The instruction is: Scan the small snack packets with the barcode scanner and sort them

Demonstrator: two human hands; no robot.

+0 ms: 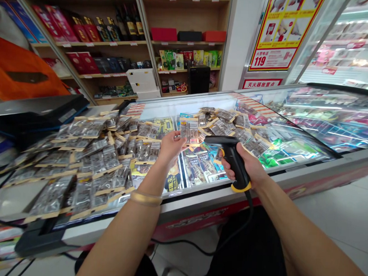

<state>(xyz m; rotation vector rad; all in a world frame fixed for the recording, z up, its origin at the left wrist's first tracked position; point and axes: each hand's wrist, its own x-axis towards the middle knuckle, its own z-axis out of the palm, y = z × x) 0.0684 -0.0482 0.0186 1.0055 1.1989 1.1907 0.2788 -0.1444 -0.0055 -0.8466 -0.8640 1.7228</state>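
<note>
My right hand (246, 163) is wrapped round the grip of a black and yellow barcode scanner (236, 160), whose head points left. Just left of the scanner's head, my left hand (172, 147) pinches the edge of a small clear packet (189, 131) with a tan strip, over the glass top of a freezer. A large heap of similar packets (91, 158) covers the glass on the left, and a smaller pile (223, 123) lies behind the scanner.
The chest freezer (199, 201) runs across the view, frozen goods under its glass. A black device (35, 111) stands at the left, near a person in orange (22, 72). Shelves (188, 43) line the back. The scanner's cable (197, 248) hangs below the freezer's edge.
</note>
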